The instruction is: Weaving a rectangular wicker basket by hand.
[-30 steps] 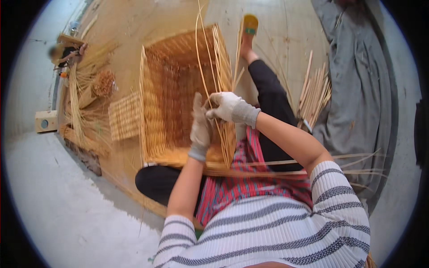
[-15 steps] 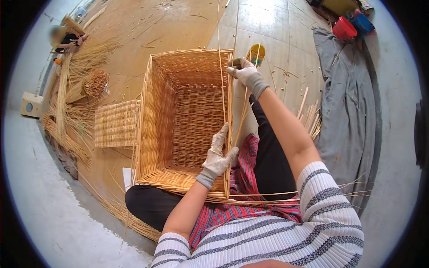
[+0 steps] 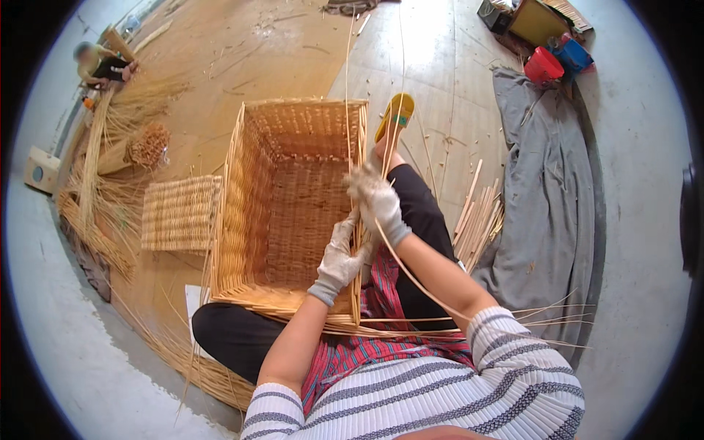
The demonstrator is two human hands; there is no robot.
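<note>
A rectangular woven wicker basket [image 3: 246, 198] rests across my lap, its open top facing up. My left hand [image 3: 341, 258], in a pale work glove, is closed over its right rim, thumb outside and fingers along the inside edge. Just beyond it along the same rim is my right hand [image 3: 380, 205], also gloved, fingers slightly blurred and closed around a thin cane strand [image 3: 418, 282]. That strand curves from the glove back toward my right arm. Other long strands rise from the rim, pointing away from me.
A woven panel [image 3: 180, 214] lies left of the basket. Bundles of cane [image 3: 150, 144] line the left wall, with a seated person [image 3: 103, 67] beyond. Cut sticks [image 3: 478, 213] and a grey cloth [image 3: 546, 198] lie right; a red bucket [image 3: 543, 67] stands behind. My foot wears a yellow slipper [image 3: 400, 110].
My right hand has come back along the rim toward my left hand, and a strand now bows out beside my right forearm. My left hand keeps its hold on the rim.
</note>
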